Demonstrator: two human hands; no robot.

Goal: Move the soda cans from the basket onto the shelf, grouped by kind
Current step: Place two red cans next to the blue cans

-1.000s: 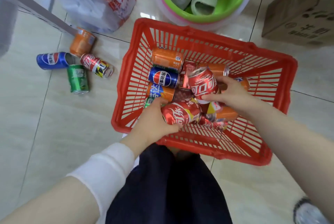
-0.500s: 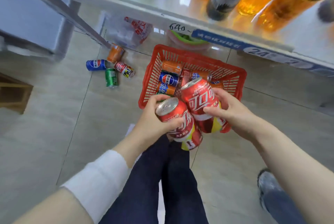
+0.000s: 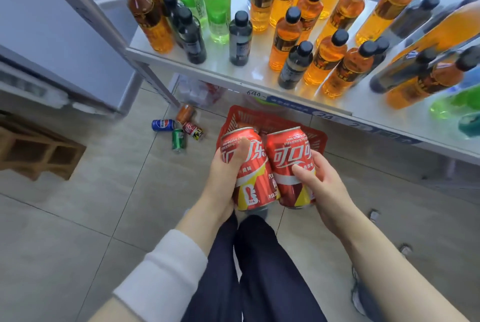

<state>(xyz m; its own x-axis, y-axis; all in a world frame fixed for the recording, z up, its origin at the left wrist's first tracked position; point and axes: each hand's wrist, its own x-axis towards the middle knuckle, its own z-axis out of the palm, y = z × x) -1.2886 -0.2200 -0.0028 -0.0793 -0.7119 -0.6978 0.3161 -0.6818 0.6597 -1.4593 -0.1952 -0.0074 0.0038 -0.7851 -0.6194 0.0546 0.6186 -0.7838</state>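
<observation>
My left hand (image 3: 223,178) grips a red cola can (image 3: 253,178) held upright. Beside it, touching, my right hand (image 3: 320,189) grips a second red cola can (image 3: 288,163) of the same kind. Both cans hang in the air below the front edge of the white shelf (image 3: 233,74). The red basket (image 3: 315,138) sits on the floor behind the cans and is mostly hidden by them; its contents cannot be seen.
The shelf carries several orange, green and dark bottles (image 3: 285,35). On the floor left of the basket lie a blue can (image 3: 162,125), a green can (image 3: 178,139), an orange can (image 3: 185,113) and a red can (image 3: 192,129). A wooden crate (image 3: 39,150) stands at far left.
Both hands have lifted the two red cans out of the basket and raised them toward the shelf. My view has tilted up, bringing the shelf's bottles into sight.
</observation>
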